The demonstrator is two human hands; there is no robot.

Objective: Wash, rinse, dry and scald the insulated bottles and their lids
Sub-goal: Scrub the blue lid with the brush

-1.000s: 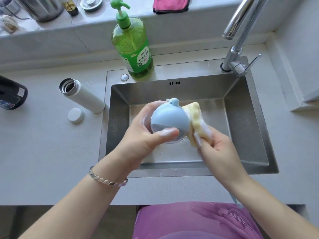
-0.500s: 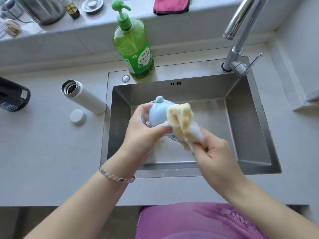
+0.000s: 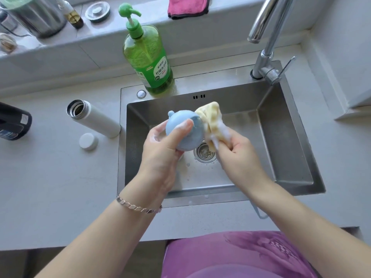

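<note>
- Blue lid (image 3: 185, 133): pale blue, smooth and dome-shaped, with a small rounded knob at its upper left edge. It is held in the air above the sink basin, over the left side of the drain strainer (image 3: 205, 153). Traces of white foam are seen on it under the thumb.
- Left hand (image 3: 160, 149): closed round the blue lid, with the thumb laid across the dome and the fingers curled behind it. Foam is seen on the fingers. A silver bracelet (image 3: 138, 206) is worn at the wrist.
- Yellow cloth (image 3: 210, 119): bunched and laden with suds, and pressed against the right side of the blue lid.
- Right hand (image 3: 236, 153): clenched on the lower end of the yellow cloth, with the fingers curled in.
- Sink (image 3: 210, 200): stainless steel, with wet patches and flecks of foam on the floor.
- White bottle (image 3: 96, 121): uncapped, with the steel mouth exposed, set on the counter (image 3: 50, 177) just left of the sink.
- White cap (image 3: 88, 141): round, placed on the counter near the base of the white bottle and not touching it.
- Green detergent bottle (image 3: 148, 61): pump-topped, placed on the back rim of the sink.
- Faucet (image 3: 265, 57): chrome, mounted at the back right corner.
</note>
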